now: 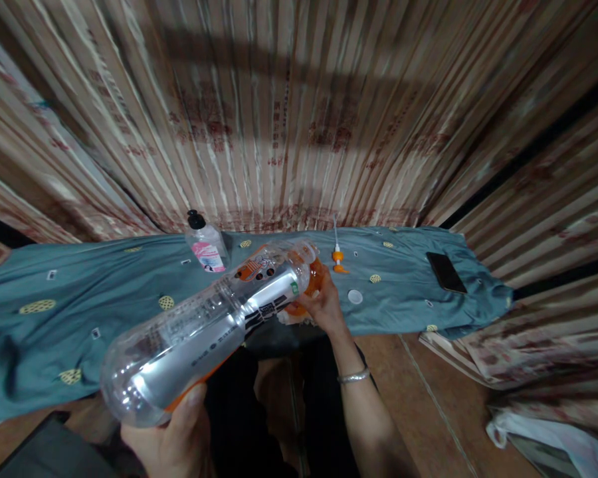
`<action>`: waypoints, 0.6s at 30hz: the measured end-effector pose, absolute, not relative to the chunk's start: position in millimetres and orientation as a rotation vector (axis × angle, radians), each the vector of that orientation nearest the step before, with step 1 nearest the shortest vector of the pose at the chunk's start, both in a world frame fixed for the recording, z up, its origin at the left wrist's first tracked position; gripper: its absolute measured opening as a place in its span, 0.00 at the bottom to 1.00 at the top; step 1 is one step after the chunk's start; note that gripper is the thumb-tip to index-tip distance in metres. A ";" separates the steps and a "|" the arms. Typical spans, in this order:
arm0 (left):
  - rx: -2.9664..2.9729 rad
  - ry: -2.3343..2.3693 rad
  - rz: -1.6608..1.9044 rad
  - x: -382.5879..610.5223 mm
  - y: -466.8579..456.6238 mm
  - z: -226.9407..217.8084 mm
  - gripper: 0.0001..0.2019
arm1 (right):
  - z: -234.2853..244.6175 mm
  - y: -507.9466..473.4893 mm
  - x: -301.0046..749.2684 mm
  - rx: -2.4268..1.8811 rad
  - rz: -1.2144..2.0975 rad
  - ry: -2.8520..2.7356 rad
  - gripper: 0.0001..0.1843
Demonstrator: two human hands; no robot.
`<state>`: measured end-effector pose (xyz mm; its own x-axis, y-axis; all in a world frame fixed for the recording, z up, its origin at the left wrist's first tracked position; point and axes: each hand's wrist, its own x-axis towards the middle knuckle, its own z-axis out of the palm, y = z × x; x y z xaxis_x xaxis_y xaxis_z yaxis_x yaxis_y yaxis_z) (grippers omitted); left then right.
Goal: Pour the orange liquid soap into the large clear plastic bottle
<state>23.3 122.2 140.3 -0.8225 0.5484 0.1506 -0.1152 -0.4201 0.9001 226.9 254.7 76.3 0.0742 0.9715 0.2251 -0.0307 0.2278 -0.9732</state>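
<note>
My left hand (172,435) grips the base of a large clear plastic bottle (204,325), which lies tilted with its open neck pointing away toward the blue cloth. My right hand (321,302) is closed around an orange container (313,282) held right under the big bottle's mouth. An orange pump head with a white tube (337,255) and a small white cap (355,297) lie on the cloth just right of that hand. A silver bracelet (353,376) sits on my right wrist.
A blue-green patterned cloth (80,299) covers a low surface against striped wooden walls. A small pump bottle with a pink label (205,244) stands on it at the back. A black phone (446,272) lies at the cloth's right end. White plastic bags (553,441) sit bottom right.
</note>
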 end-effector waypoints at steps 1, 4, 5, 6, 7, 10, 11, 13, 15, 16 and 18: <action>0.606 1.390 2.272 23.4 122.4 140.5 0.47 | 77.0 254.7 226.9 -1.038 1.018 -1.232 0.39; 0.615 1.404 2.272 22.9 122.4 138.1 0.39 | 77.4 254.6 226.4 -1.018 1.033 -1.223 0.41; 0.620 1.411 2.273 22.5 122.3 136.6 0.36 | 77.1 254.5 226.3 -1.022 1.028 -1.219 0.41; 0.625 1.417 2.276 22.0 122.1 135.2 0.34 | 76.8 254.4 226.1 -1.032 1.020 -1.217 0.41; 0.629 1.421 2.278 21.6 121.9 133.9 0.32 | 76.5 254.3 226.1 -1.045 1.011 -1.218 0.41; 0.638 1.432 2.277 21.1 121.5 132.7 0.30 | 75.4 254.3 226.2 -1.070 0.989 -1.223 0.40; 0.640 1.436 2.273 21.4 121.3 133.2 0.29 | 75.0 254.4 226.4 -1.072 0.985 -1.224 0.40; 0.643 1.449 2.272 22.3 121.2 134.9 0.28 | 74.2 254.8 226.9 -1.071 0.980 -1.231 0.40; 0.648 1.463 2.273 23.2 121.2 136.5 0.28 | 73.7 255.2 227.5 -1.069 0.981 -1.244 0.41; 0.650 1.466 2.273 23.5 121.2 137.0 0.28 | 73.6 255.3 227.7 -1.069 0.981 -1.249 0.42; 0.653 1.468 2.273 23.5 121.2 136.8 0.28 | 73.5 255.5 228.1 -1.068 0.981 -1.253 0.42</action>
